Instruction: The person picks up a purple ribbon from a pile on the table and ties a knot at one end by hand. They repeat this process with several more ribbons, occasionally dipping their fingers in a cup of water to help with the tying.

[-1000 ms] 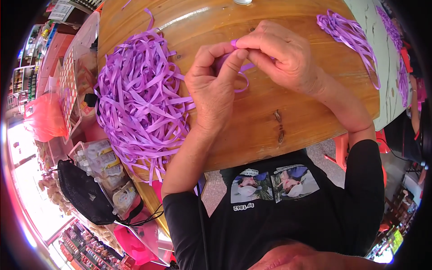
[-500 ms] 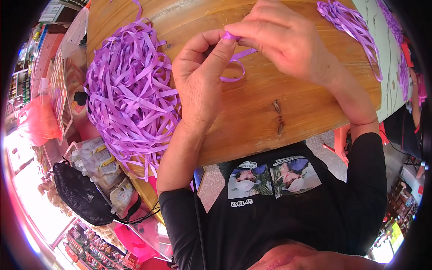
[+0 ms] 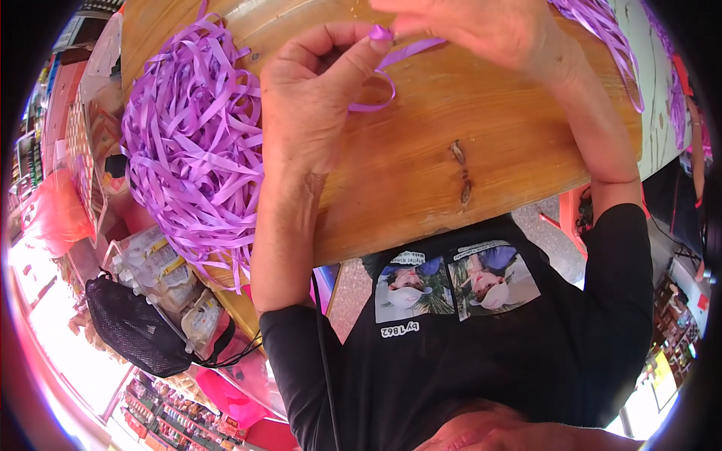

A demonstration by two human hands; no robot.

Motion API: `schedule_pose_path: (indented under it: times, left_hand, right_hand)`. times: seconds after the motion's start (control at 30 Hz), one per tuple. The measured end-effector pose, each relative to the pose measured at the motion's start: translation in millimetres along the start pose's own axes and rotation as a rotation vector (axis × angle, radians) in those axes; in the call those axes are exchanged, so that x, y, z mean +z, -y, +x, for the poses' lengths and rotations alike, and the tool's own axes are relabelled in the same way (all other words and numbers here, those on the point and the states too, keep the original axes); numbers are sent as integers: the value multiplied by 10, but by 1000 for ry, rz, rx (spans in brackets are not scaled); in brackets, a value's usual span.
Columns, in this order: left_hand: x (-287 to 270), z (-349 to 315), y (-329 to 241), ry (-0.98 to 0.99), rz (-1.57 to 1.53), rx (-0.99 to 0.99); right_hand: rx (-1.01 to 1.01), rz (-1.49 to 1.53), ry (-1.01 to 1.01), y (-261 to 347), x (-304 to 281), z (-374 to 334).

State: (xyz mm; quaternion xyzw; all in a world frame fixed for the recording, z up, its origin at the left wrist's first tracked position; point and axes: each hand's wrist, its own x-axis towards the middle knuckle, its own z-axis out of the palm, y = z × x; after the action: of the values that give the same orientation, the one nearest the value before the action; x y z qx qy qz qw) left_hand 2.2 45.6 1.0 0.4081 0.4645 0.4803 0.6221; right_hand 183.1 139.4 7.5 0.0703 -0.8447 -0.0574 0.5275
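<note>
My left hand (image 3: 312, 94) is raised over the wooden table, thumb and bent forefinger pinching a purple ribbon (image 3: 381, 32). A small folded or knotted bit of it shows at the fingertips. From there the ribbon's tail hangs in a loop, and another stretch runs right, passing under my right hand (image 3: 492, 34). That hand is at the upper edge, its fingers close to the pinched bit, partly blurred and cut off by the frame. Whether it grips the ribbon does not show. Left of my left hand lies a big heap of purple ribbons (image 3: 199, 143).
More purple ribbons (image 3: 602, 37) lie at the table's far right, beside a white marbled surface (image 3: 665, 128). Left of the wooden table (image 3: 421, 188) stand a clear bin of packets (image 3: 162, 270) and a black mesh bag (image 3: 135, 327). An orange-red stool (image 3: 571, 218) is at the right.
Both hands have shifted up in the picture, the left one also leftward. My right fingers have come away from the pinched bit of ribbon, which stays in my left hand.
</note>
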Motion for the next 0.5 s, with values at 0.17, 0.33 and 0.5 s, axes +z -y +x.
schedule_pose_path:
  times: [0.17,0.33,0.5]
  left_hand:
    - [19,23,47,-72,-58,87]
    - [6,19,61,-96,-75,188]
    - [57,-3,66,-88,-53,230]
  right_hand:
    - [352,77,88,168,-40,9]
    - [617,247,90,348,-159,293]
    - [559,281,-44,320,-34,153]
